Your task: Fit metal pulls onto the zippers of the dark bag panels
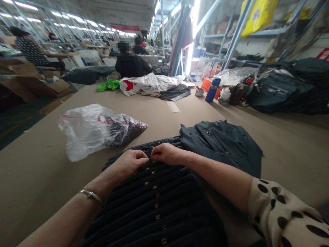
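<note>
A stack of overlapping dark panels [164,195] lies in front of me, with a row of small gold metal fittings [156,205] running down its middle. My left hand [133,160] is closed in a pinch over the upper end of the row; a silver bangle circles that wrist. Fingertips nearly meeting it, my right hand [164,153] pinches at the same place, close to another gold fitting. What sits between the fingers of either hand is too small to make out. Right of the stack rests a pile of dark green pieces [221,144] with a zipper and gold hardware.
A clear plastic bag [89,127] with dark contents lies left on the brown table [41,164]. Farther back are white plastic wrapping [154,84], a blue bottle [212,90], a small cup [199,91] and heaped dark bags [290,85]. People sit at work beyond.
</note>
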The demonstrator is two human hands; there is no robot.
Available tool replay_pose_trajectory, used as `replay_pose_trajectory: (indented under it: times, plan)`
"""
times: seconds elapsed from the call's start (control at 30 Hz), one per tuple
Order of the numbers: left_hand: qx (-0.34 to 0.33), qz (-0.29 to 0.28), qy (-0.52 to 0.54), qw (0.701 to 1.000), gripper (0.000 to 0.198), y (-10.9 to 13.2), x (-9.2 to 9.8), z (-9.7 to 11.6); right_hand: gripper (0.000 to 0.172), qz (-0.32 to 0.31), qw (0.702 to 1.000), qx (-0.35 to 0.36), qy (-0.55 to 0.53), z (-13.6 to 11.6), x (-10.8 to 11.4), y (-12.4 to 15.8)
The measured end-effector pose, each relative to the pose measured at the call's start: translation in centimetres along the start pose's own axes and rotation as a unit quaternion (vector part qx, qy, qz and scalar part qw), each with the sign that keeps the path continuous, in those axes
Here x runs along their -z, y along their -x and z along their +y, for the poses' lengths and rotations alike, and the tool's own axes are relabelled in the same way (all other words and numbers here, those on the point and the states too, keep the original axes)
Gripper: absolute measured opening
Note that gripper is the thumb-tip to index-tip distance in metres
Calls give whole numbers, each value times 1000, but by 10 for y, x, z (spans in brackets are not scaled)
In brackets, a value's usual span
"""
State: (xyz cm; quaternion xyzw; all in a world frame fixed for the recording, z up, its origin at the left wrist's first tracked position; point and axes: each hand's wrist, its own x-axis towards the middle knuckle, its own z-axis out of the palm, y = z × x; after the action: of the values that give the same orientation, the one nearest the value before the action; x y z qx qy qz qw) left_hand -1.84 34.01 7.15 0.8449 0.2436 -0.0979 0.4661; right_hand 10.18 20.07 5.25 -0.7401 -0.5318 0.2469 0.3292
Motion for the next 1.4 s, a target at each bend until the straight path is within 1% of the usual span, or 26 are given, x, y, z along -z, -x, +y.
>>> replay_pose_trajectory:
  times: [0.07, 0.13, 0.27, 0.43, 0.57, 0.77, 0.87, 0.97, 1.07, 1.1, 1.2, 1.27, 1.3, 1.37, 1.4]
  plan:
    - [-2, 3, -31, 1000, 21, -1, 0, 3, 17, -1, 998, -4, 70, 4, 2, 0]
    - [-2, 12, -59, 998, 21, -2, 0, 6, 19, 9, 994, -5, 109, 8, 3, 1]
    - [-7, 18, -99, 995, 21, -4, 1, 9, 21, 1, 990, 1, 140, 10, 2, 2]
    - [-15, 14, -138, 990, 23, -10, 1, 7, 23, -20, 980, -7, 199, 0, 4, 4]
    - [-18, 10, -157, 987, 24, -11, 2, 7, 23, -33, 975, -8, 218, -3, 7, 2]
    - [-18, 4, -171, 985, 19, -10, -1, 10, 22, -76, 959, 34, 271, -7, 9, -3]
    - [-17, 9, -176, 984, 18, -11, -1, 10, 23, -79, 951, 20, 297, -11, 6, -3]
    - [-11, 18, -176, 984, 15, -12, 2, 9, 22, -72, 950, -6, 304, -13, 3, -4]
    - [-7, 28, -157, 987, 15, -9, 7, 5, 18, -68, 957, -10, 283, -13, 4, -3]
    - [-8, 31, -144, 989, 16, -7, 9, 4, 17, -57, 962, -10, 267, -12, 5, -2]
    - [-9, 37, -93, 995, 27, 5, 11, 2, 15, 29, 984, -1, 176, -13, 4, 0]
    - [11, 29, 3, 1000, 35, 14, 10, 5, 16, 81, 994, 18, 74, -18, -1, 2]
    - [25, 27, 71, 997, 37, 18, 9, 6, 17, 94, 995, 29, 22, -21, -4, 4]
    - [51, 28, 205, 977, 39, 25, 6, 11, 20, 105, 992, 42, -61, -28, -12, 7]
    - [54, 26, 255, 965, 39, 27, 4, 12, 22, 110, 989, 44, -85, -32, -16, 9]
